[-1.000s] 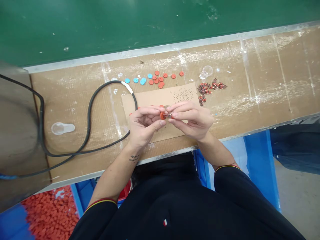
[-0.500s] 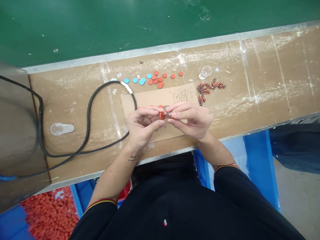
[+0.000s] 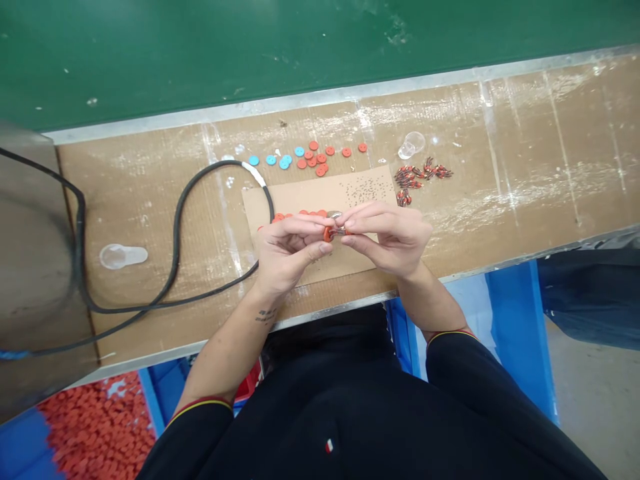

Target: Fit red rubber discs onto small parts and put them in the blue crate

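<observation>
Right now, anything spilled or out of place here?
Possibly: tiny dark specks lie scattered over the cardboard sheet, far right, unlike the bunched red-and-dark pieces beside it. Whether they spilled, I cannot tell.

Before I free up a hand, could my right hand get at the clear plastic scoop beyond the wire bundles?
Probably yes: nothing stands over the scoop, though your right hand is busy pinching a small part.

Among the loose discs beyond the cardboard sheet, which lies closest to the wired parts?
The orange disc at the right end of the scatter; the other discs all lie further left, away from the wired parts.
</observation>
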Available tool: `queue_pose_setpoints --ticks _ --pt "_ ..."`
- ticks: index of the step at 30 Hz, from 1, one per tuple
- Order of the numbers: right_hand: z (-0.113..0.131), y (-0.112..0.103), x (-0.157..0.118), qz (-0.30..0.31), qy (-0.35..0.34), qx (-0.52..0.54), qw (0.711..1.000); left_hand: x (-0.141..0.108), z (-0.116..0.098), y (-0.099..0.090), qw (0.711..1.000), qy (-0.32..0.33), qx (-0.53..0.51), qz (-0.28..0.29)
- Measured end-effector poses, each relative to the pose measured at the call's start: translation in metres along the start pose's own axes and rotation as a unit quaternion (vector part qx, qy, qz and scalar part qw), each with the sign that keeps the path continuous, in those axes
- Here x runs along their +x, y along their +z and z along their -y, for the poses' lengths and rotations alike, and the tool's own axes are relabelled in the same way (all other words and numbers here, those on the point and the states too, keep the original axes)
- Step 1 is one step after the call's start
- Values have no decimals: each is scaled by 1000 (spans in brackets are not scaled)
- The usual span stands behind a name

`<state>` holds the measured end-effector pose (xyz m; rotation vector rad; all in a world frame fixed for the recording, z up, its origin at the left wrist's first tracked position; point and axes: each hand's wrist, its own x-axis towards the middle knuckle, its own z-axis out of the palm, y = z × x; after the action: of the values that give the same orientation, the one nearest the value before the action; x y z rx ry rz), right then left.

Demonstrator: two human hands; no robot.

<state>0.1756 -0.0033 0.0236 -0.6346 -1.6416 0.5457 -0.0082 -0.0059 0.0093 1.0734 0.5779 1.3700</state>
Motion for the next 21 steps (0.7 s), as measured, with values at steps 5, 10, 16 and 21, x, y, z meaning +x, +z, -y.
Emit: queue_pose_setpoints --ticks 5,10,16,21 --pt "-1 3 0 -11 -29 14 999 2 0 1 1000 -12 3 -18" --pt "-1 5 0 -10 -51 -12 999 3 0 3 999 -32 1 -42" --pt "0 3 2 -10 -36 0 999 3 -1 0 999 -32 7 -28" --pt "1 -1 2 16 -11 -11 1000 2 0 -2 1000 -21 11 -12"
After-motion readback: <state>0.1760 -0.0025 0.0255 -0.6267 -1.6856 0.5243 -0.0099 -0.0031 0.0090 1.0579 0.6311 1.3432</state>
